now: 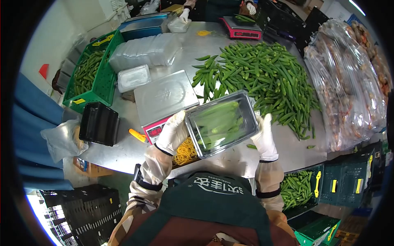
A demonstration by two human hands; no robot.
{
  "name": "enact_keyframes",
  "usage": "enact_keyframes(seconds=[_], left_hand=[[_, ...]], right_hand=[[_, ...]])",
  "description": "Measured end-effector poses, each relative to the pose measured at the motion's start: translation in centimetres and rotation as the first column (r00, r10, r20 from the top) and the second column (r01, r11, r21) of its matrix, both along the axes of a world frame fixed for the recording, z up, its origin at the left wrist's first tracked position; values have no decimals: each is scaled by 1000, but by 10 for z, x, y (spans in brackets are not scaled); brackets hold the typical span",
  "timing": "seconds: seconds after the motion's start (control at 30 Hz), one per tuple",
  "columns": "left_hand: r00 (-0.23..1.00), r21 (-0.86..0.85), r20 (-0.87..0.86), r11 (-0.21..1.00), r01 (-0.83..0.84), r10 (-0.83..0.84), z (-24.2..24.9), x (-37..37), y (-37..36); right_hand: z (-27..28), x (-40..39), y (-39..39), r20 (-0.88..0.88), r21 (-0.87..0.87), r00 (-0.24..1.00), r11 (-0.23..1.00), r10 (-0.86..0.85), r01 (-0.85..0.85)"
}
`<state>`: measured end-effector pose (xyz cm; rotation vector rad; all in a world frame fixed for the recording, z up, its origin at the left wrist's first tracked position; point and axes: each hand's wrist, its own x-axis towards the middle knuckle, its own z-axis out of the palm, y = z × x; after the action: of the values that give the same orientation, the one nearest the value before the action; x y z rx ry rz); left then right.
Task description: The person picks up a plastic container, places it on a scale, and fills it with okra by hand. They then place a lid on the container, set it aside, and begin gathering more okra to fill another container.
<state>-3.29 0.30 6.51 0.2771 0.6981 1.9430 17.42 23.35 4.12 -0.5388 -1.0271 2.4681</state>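
Observation:
A clear-lidded dark plastic box (230, 142) with green okra (217, 121) inside is held tilted above the front of the metal table. My left hand (173, 133), in a white glove, grips its left end. At the opposite end, the gloved fingers of my right hand (264, 137) close round the side. A kitchen scale (164, 98) with a lit red display stands just beyond my left hand, its plate bare. Below the box, yellow rubber bands (186, 152) lie in a container at the table edge. Loose okra (262, 69) spreads in a large heap beyond my right hand.
Stacked clear lids (143, 50) and a green okra crate (107, 76) stand back left. Black trays (98, 123) sit left, near an orange-handled tool (137, 135). Wrapped bundles (342, 86) line the right. Another person's gloved hand (184, 15) is beyond, near a red scale (242, 30).

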Motion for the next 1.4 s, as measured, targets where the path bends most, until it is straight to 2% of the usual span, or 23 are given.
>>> enact_keyframes(seconds=[0.03,0.13,0.17,0.2,0.27,0.3,0.33,0.4,0.5,0.63,0.73,0.83,0.93,1.1,1.27,1.33,1.37,1.4], left_hand=[[1000,-10,-18,1000,-13,12,0,-6,2],[994,-54,-6,993,-105,105,-11,-8,9],[989,-71,9,987,-145,146,-15,-6,14],[978,-132,2,969,-208,210,-18,0,17],[955,-280,-119,913,-296,273,-24,20,11],[925,-245,-229,902,-355,302,-38,29,11],[892,-252,-292,872,-419,344,-44,39,12],[863,-244,-350,855,-458,363,-45,48,8],[916,-364,-224,843,-396,333,-31,53,-3],[962,-279,-157,924,-261,224,-35,53,-14],[967,-280,1,928,-244,255,-26,50,-14],[944,-231,27,921,-315,329,-29,48,-10],[945,-236,72,926,-295,320,-22,45,-10],[972,-137,9,963,-233,236,-32,38,-13],[997,70,53,996,-55,51,-25,36,-16],[997,-11,-71,1000,-17,16,-24,30,-19],[981,-79,-192,997,17,-32,-21,21,-25],[963,-186,-270,981,-59,7,-12,17,-26]], right_hand=[[2,-1,-5,112,225,993,973,27,-52],[23,-9,-26,217,224,975,970,48,-97],[21,-9,-26,157,169,987,983,40,-67],[15,-10,-27,177,150,984,988,1,-29],[-1,-11,-29,224,113,972,992,-74,49],[-6,-12,-30,233,129,961,984,-147,119],[-3,-12,-34,212,101,966,986,-150,131],[5,-10,-42,173,45,972,987,-159,153],[4,-10,-46,256,12,944,977,-208,212],[-2,-15,-46,267,16,922,957,-282,288],[-1,-16,-47,225,9,942,967,-248,253],[3,-17,-53,184,30,957,974,-225,224],[5,-16,-53,184,56,959,976,-215,208],[-5,-10,-44,216,194,947,961,-237,197],[-21,-4,-36,84,106,976,976,-201,192],[-19,-3,-34,72,84,978,979,-194,188],[-16,-1,-33,82,94,977,978,-195,187],[-11,2,-33,94,103,976,977,-197,187]])
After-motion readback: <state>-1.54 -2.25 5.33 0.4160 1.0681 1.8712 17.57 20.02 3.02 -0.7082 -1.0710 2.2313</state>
